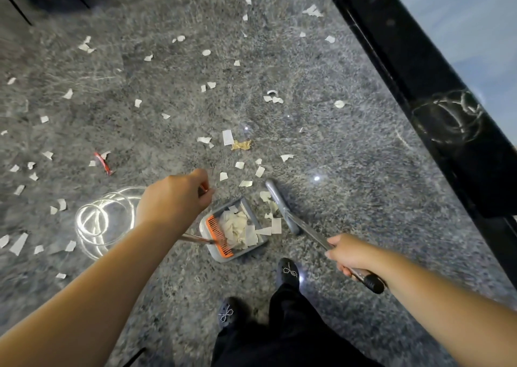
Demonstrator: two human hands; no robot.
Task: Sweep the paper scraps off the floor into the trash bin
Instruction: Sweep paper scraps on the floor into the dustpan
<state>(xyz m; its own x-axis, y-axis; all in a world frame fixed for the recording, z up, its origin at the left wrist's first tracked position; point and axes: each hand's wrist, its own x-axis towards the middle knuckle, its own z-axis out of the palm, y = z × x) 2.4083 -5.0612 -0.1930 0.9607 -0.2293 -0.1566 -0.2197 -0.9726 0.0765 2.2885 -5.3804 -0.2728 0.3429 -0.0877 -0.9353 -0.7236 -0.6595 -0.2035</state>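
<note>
Left hand grips dustpan handle; right hand grips broom handle.

Overhead light falls evenly on the polished floor, which throws back small white glare spots and a bright ring reflection. Shadows are soft. Wide-angle distortion bends the edges; the top corners are dim and slightly blurred.

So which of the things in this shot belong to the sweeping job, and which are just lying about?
Job:
left hand on the dustpan handle
right hand gripping the broom
paper scraps across the floor, some already in the dustpan

Lying about:
clear coiled tube
red wrapper
dark ledge

No trash bin in view.
</note>
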